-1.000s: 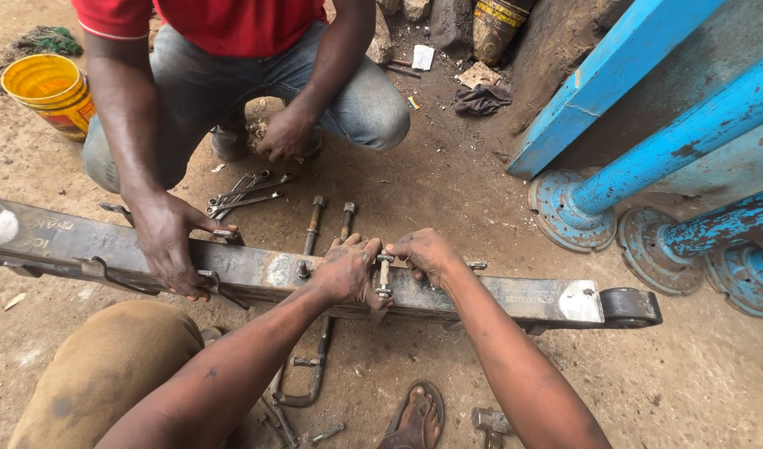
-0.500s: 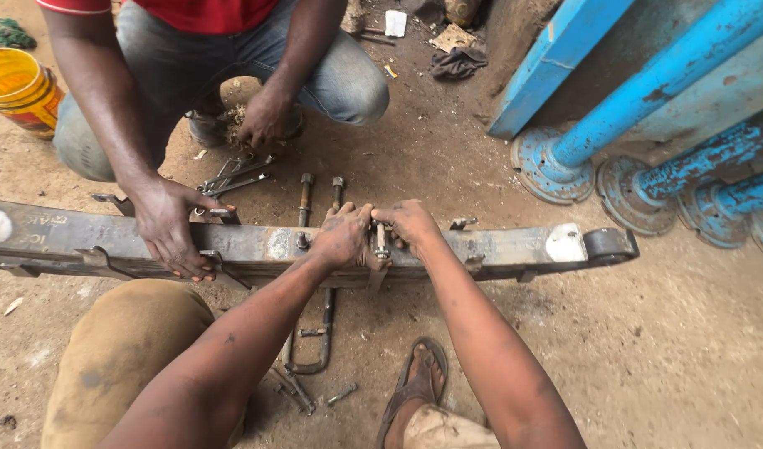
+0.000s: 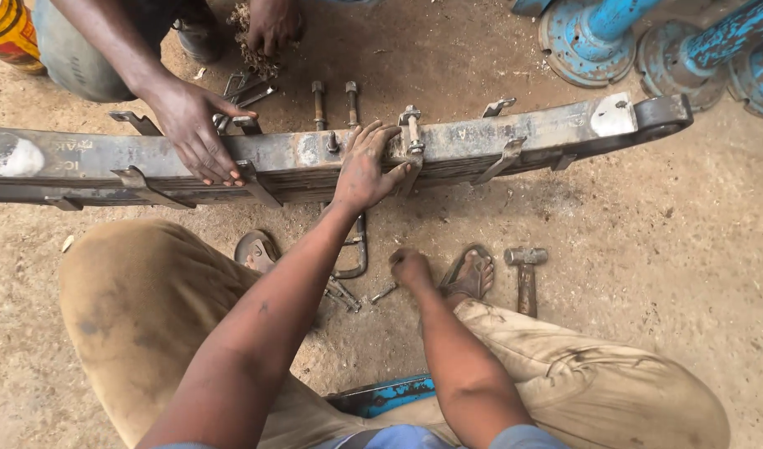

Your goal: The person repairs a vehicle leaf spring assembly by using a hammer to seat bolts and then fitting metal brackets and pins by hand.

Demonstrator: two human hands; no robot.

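Note:
A long rusty leaf spring (image 3: 498,141) lies across the dirt. My left hand (image 3: 365,162) rests flat on its middle with the fingers spread, just left of an upright clamp bolt (image 3: 411,133). My right hand (image 3: 410,268) is down at the ground beside my sandalled foot (image 3: 471,273), curled with its back towards me, so what is in it stays hidden. A small bolt (image 3: 384,293) lies just left of it. A co-worker's hand (image 3: 194,133) presses on the spring further left.
A hammer (image 3: 525,274) lies on the dirt right of my foot. Two U-bolts (image 3: 331,100) stick out beyond the spring, and another U-bolt (image 3: 355,258) lies under it. Blue metal stands (image 3: 597,33) sit at the top right, a yellow bucket (image 3: 7,33) at the top left.
My right hand has left the clamp bolt on the spring and dropped to the ground by my foot. My left hand has flattened on the spring. The co-worker's hand stays put.

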